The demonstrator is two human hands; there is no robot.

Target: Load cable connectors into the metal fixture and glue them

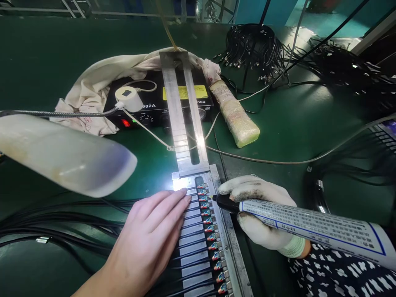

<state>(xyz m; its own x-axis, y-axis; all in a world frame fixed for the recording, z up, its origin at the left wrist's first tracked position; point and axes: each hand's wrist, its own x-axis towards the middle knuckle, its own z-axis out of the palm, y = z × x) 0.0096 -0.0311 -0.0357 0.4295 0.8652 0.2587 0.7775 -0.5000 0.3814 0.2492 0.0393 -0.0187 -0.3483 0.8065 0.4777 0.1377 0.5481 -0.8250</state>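
A long metal fixture [228, 231] runs away across the green worktop [46, 62], with black cables [77, 216] laid side by side across it, their small connectors [213, 246] lined up along its right side. The left hand [148, 231] is bare and rests over the cables, its fingers stretched out close together rather than curled round anything, the tips just left of the upper connectors. The right hand [269, 192], in a smudged white glove, has its fingers closed round a white printed tube [321, 231] held almost level; the tube's black nozzle [227, 203] points left at the upper connectors — whether its tip touches one, I cannot tell. A patterned sleeve [337, 268] shows below that wrist. Beyond the hands, a slotted metal plate [173, 99] slopes up from the fixture in front of a black control box [148, 113] marked 982A, with a pale cloth [89, 88] draped behind and beside it. A film-wrapped block [236, 115] lies to the box's right, and farther off sits a heap of black leads [253, 45]. On the left — above the cables — juts a pale, round-ended object [68, 161].
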